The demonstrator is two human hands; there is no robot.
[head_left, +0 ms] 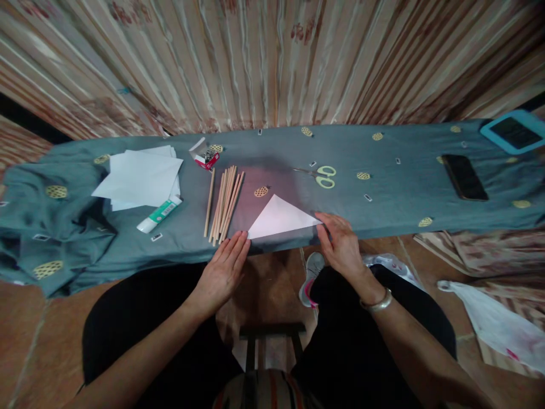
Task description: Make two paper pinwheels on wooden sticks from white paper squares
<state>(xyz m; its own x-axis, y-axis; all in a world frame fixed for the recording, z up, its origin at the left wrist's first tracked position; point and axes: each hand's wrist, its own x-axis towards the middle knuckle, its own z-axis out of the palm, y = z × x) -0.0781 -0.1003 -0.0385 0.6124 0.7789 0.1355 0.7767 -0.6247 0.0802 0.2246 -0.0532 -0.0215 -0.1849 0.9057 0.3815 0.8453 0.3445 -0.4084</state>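
A white paper folded into a triangle [279, 218] lies at the near edge of a table covered in a teal cloth [395, 182]. My left hand [223, 270] rests flat, fingers together, with its fingertips at the triangle's left corner. My right hand [340, 244] presses its fingertips on the triangle's right corner. A bundle of wooden sticks [223, 201] lies just left of the paper.
A stack of white sheets [138, 176] and a glue tube [158, 215] lie at the left. A small clip box [205, 156] sits behind the sticks. Scissors [321, 175] lie beyond the paper, a black phone [464, 176] and a blue-cased device [513, 132] at the right. White plastic bags [498, 321] lie on the floor.
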